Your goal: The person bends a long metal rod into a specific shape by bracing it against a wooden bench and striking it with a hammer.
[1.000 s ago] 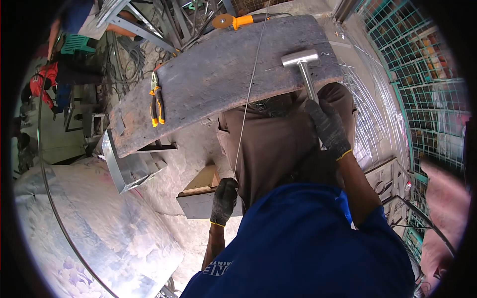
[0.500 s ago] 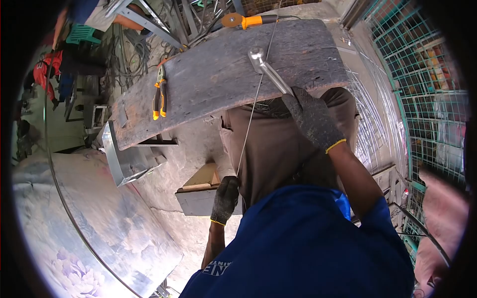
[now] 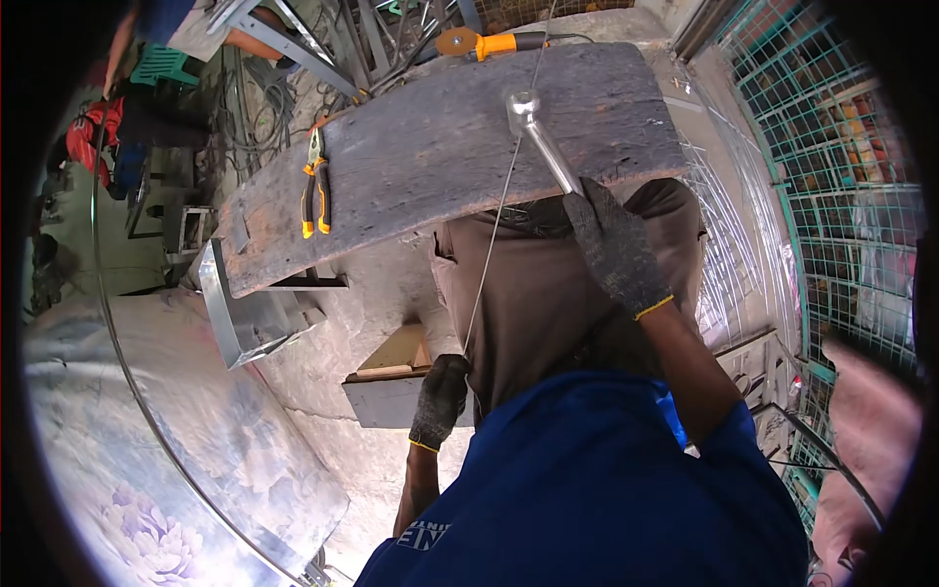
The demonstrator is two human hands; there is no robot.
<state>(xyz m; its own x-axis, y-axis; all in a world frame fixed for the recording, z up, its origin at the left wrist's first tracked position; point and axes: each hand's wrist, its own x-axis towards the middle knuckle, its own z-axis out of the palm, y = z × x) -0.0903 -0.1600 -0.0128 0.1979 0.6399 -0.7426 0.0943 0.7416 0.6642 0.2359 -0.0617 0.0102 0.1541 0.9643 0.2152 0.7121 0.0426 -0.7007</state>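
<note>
At the near left lies a big shiny metal sheet with a printed flower pattern, its edge curved. Beyond it, across the middle of the scene, stands a long dark weathered wooden plank that serves as a work surface. On the far right there is a green wire mesh fence. Under the near left end of the plank sits a folded grey metal tray, and just right of it a small wooden box, on the ground by the person's brown trousers. The right hand, in a dark knitted glove, is closed firmly around the handle of a silver steel hammer at the near edge of the plank; the hammer head is on the plank, right where a thin steel wire crosses it. This wire runs from the far side, over the plank, down to the left hand, also gloved, whose fingers are curled shut on the wire's near end, beside the wooden box. Towards the left end of the plank lie pliers with yellow-orange handles, well apart from both hands. At the far edge rests an orange angle grinder.
</note>
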